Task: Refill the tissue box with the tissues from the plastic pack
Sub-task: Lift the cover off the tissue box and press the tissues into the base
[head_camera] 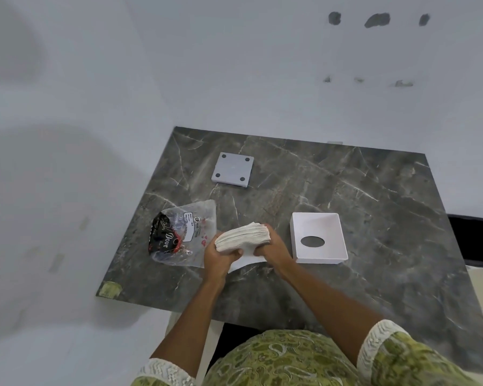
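Marble table [374, 190]: work area. Tissue box [318, 253] mid-right of frame, inverted, empty; base plate [232, 169] upper centre, off. Plastic pack [184, 232] centre-left, emptied. Tissue stack [243, 236] centre, clasped btwn my left hand [219, 257] & right hand [271, 249]. Left to do: load, close.

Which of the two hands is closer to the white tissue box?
Right. The right hand grips the tissue stack just beside the tissue box, apart from it. The left hand holds the stack's far side, next to the plastic pack.
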